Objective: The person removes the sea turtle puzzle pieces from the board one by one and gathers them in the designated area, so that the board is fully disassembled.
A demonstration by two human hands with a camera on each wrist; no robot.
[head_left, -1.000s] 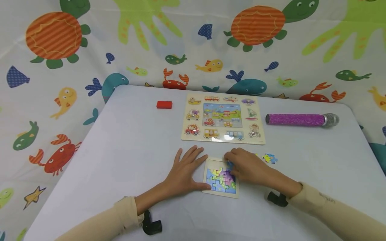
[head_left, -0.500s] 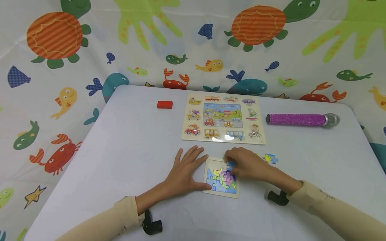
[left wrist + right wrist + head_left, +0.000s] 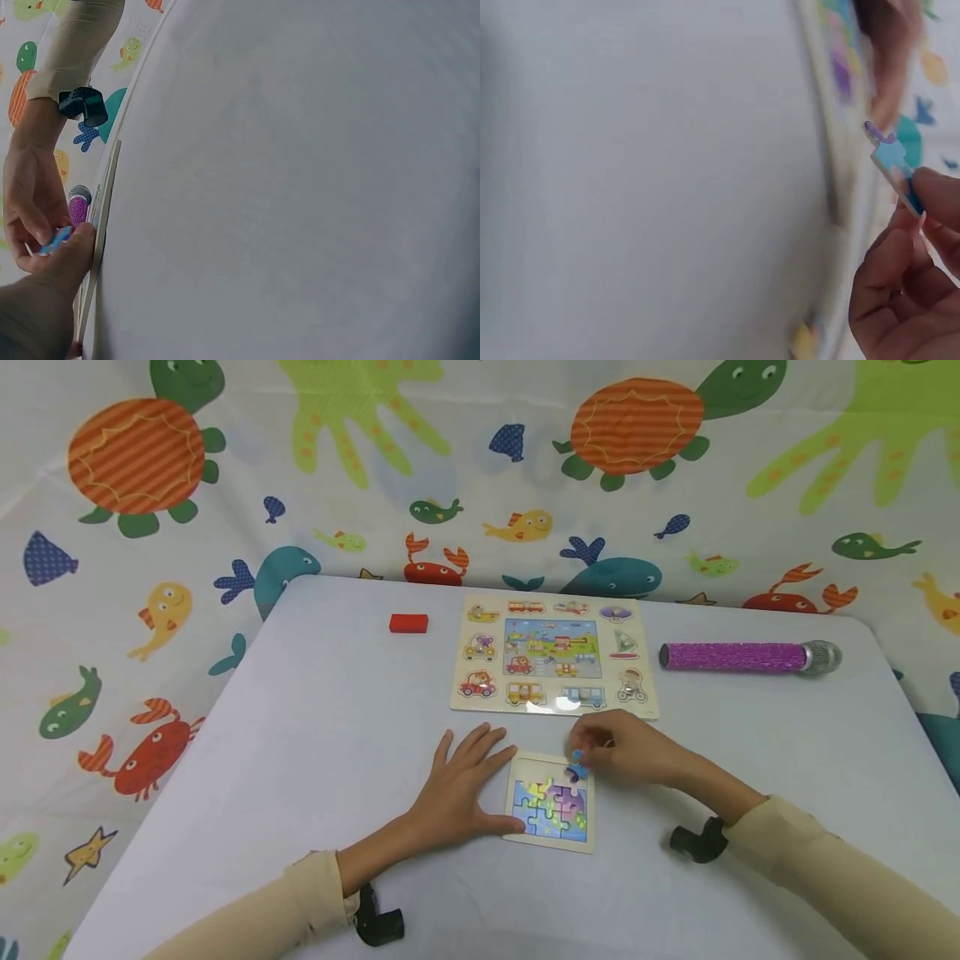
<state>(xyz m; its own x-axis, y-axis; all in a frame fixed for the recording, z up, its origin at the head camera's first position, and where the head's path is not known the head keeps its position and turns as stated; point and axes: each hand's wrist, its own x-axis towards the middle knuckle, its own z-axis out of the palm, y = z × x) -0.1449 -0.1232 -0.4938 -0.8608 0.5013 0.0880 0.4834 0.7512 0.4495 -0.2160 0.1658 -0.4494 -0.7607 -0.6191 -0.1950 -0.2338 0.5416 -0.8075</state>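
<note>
A small wooden puzzle tray [image 3: 550,846] lies flat on the table, partly filled with interlocking jigsaw pieces in blue, yellow and purple. My left hand [image 3: 457,789] is spread along its left side, thumb resting on the lower left edge and index fingertip at the upper left corner. Above the tray's upper right corner, my right hand [image 3: 630,750] pinches a blue puzzle piece [image 3: 577,768]. In the right wrist view this puzzle piece [image 3: 895,166] is tilted between thumb and fingers, with purple at one end. The tray's upper left part shows bare wood.
Behind the tray lies a larger wooden vehicle puzzle board [image 3: 555,693]. A purple glittery microphone [image 3: 738,657] lies to the right and a red block [image 3: 408,624] at the back left. Low in the right wrist view is a blurred yellow piece [image 3: 804,341].
My right hand has lifted the blue piece out of the tray's upper right corner, moving slightly up and right. It now covers the loose pieces beside the tray. The left hand stays put.
</note>
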